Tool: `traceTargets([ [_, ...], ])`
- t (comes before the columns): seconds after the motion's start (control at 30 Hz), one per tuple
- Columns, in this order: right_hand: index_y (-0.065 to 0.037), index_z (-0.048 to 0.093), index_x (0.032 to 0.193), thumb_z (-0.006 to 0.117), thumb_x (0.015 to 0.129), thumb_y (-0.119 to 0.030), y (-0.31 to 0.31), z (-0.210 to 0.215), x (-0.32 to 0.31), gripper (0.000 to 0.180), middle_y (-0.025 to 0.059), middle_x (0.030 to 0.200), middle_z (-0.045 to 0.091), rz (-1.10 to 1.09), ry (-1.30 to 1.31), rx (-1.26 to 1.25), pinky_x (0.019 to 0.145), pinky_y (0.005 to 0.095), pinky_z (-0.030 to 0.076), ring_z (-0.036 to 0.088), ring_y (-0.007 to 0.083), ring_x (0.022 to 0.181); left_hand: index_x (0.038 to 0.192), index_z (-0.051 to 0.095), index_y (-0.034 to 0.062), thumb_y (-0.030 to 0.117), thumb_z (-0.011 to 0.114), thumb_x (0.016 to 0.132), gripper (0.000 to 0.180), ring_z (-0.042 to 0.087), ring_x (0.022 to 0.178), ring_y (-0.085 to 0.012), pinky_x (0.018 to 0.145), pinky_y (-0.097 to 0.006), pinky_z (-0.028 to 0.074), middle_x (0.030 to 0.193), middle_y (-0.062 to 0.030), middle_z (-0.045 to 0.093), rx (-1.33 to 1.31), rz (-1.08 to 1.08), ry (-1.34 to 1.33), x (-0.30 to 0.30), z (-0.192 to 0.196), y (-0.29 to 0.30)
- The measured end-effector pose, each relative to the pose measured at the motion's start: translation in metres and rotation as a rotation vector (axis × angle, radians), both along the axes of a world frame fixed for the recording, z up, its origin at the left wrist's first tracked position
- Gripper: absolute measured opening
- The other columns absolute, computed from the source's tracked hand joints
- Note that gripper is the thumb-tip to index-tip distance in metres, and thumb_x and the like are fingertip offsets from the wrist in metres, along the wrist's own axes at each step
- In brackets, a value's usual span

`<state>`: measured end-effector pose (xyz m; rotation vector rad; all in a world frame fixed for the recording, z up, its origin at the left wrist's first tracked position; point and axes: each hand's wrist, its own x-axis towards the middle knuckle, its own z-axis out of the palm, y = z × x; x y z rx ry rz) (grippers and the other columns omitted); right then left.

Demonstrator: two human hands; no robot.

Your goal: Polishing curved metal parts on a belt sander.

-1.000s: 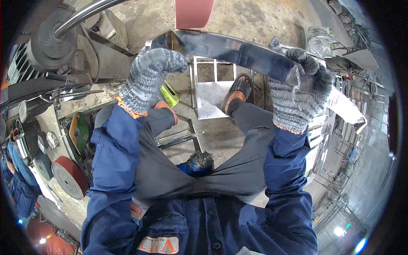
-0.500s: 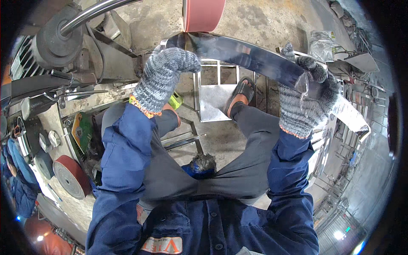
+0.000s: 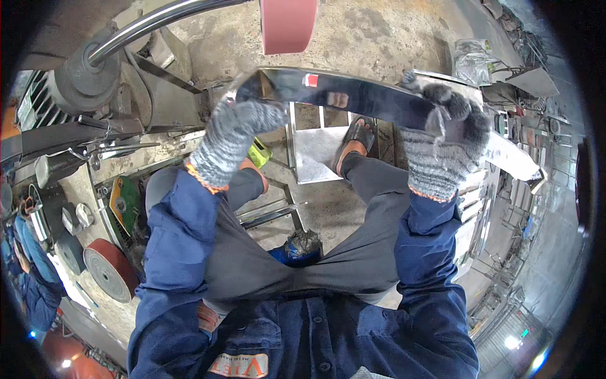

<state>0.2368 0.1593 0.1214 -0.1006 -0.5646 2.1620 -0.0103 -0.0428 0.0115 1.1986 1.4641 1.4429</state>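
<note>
I hold up a long, shiny metal piece (image 3: 372, 98) with a mirror-like face. My left hand (image 3: 230, 136), in a grey knitted glove, is closed on its left end. Wrapped around its right part is my gloved right hand (image 3: 445, 155), its fingers over the far edge. A scrap of clear film hangs by these fingers, and a whitish, crumpled-looking length (image 3: 514, 159) sticks out beyond this hand. Just past the piece's far edge is a pinkish-red sanding wheel (image 3: 288, 28), apart from it by a narrow gap.
A curved chrome bar (image 3: 158, 28) joins a dark round machine part at the upper left. Rolled abrasive belt (image 3: 108, 270) lies at the left. Between my feet is a metal frame with a flat plate (image 3: 317, 155). Metal stock (image 3: 470, 211) is stacked at the right.
The metal piece has come off the wheel, toward me, and its face has tilted so it shows bright reflections. Both hands have moved with it, still gripping.
</note>
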Motion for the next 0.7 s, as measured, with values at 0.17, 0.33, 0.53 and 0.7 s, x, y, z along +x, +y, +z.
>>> traceTargets([
  [0.17, -0.012, 0.066, 0.082, 0.061, 0.081, -0.039, -0.005, 0.01, 0.006, 0.027, 0.0104, 0.097, 0.069, -0.276, -0.33, -0.001, 0.105, 0.0642, 0.035, 0.062, 0.0323, 0.102, 0.124, 0.051, -0.0087, 0.023, 0.046, 0.098, 0.041, 0.066, 0.097, -0.0295, 0.089, -0.038, 0.054, 0.104, -0.021, 0.066, 0.095, -0.041, -0.811, 0.008, -0.001, 0.008],
  [0.33, -0.013, 0.067, 0.08, 0.061, 0.08, -0.037, 0.002, 0.008, 0.008, 0.025, 0.0122, 0.097, 0.069, -0.199, -0.263, -0.042, 0.107, 0.0642, 0.034, 0.063, 0.0311, 0.101, 0.107, 0.06, -0.0159, 0.036, 0.023, 0.104, 0.063, 0.066, 0.099, -0.0361, 0.093, -0.044, 0.053, 0.104, -0.0275, 0.067, -0.02, 0.054, -0.395, 0.009, 0.01, 0.016],
  [0.53, -0.003, 0.067, 0.09, 0.06, 0.083, -0.038, 0.002, 0.005, 0.0, 0.036, 0.0145, 0.093, 0.07, -0.084, -0.087, -0.042, 0.108, 0.063, 0.032, 0.064, 0.0331, 0.097, 0.105, 0.062, -0.0132, 0.036, 0.018, 0.104, 0.065, 0.067, 0.097, -0.0327, 0.093, -0.041, 0.053, 0.102, -0.0246, 0.068, 0.137, 0.049, -0.631, 0.01, -0.007, 0.014],
  [0.7, -0.004, 0.066, 0.098, 0.059, 0.086, -0.038, 0.0, 0.005, 0.0, 0.037, 0.0144, 0.099, 0.068, -0.035, -0.057, 0.043, 0.107, 0.061, 0.035, 0.06, 0.0344, 0.105, 0.104, 0.061, -0.0136, 0.037, 0.015, 0.104, 0.069, 0.067, 0.098, -0.033, 0.096, -0.041, 0.051, 0.101, -0.0254, 0.068, 0.092, 0.06, -0.467, 0.007, 0.004, 0.017],
])
